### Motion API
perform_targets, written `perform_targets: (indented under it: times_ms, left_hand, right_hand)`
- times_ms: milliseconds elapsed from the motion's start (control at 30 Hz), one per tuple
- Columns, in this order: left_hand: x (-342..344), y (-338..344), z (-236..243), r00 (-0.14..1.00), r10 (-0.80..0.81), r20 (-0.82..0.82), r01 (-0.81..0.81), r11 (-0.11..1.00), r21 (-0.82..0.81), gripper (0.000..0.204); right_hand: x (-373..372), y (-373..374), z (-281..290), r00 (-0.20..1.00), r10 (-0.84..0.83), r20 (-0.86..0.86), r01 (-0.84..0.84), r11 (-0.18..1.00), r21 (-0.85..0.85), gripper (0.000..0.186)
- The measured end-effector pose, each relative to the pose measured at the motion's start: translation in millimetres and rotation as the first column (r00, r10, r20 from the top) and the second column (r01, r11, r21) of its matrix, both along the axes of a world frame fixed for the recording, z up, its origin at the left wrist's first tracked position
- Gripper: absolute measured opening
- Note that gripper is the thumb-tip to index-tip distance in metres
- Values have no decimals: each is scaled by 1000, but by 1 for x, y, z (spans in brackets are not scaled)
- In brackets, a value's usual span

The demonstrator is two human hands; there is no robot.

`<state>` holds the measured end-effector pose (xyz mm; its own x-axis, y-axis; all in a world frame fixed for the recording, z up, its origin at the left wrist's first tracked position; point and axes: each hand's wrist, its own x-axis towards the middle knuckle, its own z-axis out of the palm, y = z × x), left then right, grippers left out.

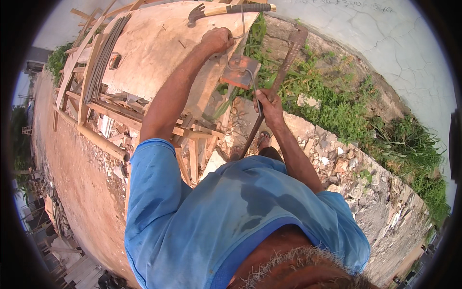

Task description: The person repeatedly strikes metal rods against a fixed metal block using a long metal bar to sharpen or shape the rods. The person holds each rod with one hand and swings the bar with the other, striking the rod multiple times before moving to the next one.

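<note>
Up top, my left hand is closed around a bent steel rod on the plywood bench. At centre, my right hand grips a long rusty bar.

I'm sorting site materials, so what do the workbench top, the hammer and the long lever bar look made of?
The workbench top looks like bare plywood: pale, matte, stained and scuffed. The hammer seems to have a dark metal head on a light wooden handle with a dark wrapped end. The long lever bar, held by the right hand, looks like steel with a reddish-brown, rusty surface.
</note>
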<state>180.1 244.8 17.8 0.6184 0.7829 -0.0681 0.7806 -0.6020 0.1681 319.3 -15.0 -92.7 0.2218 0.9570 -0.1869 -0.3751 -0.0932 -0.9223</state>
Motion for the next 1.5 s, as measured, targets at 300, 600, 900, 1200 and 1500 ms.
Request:
perform_targets:
  times_ms: [300, 600, 900, 1200, 1500]
  left_hand:
    - [23, 8, -33, 957, -217, 191, 180, 965, 193, 26]
    - [24, 3, -31, 943, -311, 115, 263, 913, 311, 26]
    - [35, 17, -30, 869, -483, 112, 434, 850, 299, 30]
    - [66, 11, -49, 790, -606, -93, 599, 731, 327, 28]
    - [72, 13, -43, 771, -636, -7, 626, 757, 186, 28]
  right_hand:
    - [-30, -7, 8, 996, -90, 20, 89, 995, 33, 31]
    - [-37, -2, 18, 998, -62, 27, 63, 997, -47, 24]
    - [-43, -7, 26, 990, -71, 120, 78, 996, -49, 22]
    - [-65, -4, 35, 985, -167, 31, 168, 985, -43, 21]
    - [-50, -14, 41, 941, -267, 206, 276, 961, -13, 37]
